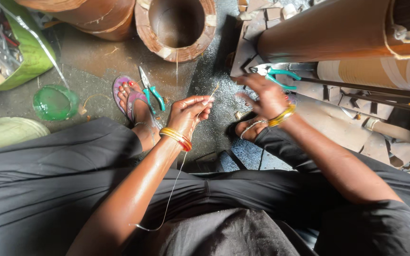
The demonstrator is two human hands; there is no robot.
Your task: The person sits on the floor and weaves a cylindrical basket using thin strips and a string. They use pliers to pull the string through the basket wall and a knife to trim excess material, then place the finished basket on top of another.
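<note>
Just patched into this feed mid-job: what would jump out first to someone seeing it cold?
The left hand at centre pinches a thin wire that trails down over the dark lap. The right hand reaches toward green-handled pliers lying by large cardboard rolls at upper right. A second pair of pliers lies on the floor beside a sandalled foot.

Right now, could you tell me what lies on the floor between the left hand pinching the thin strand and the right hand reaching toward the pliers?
In the head view, only bare speckled floor lies between left hand and right hand.
</note>
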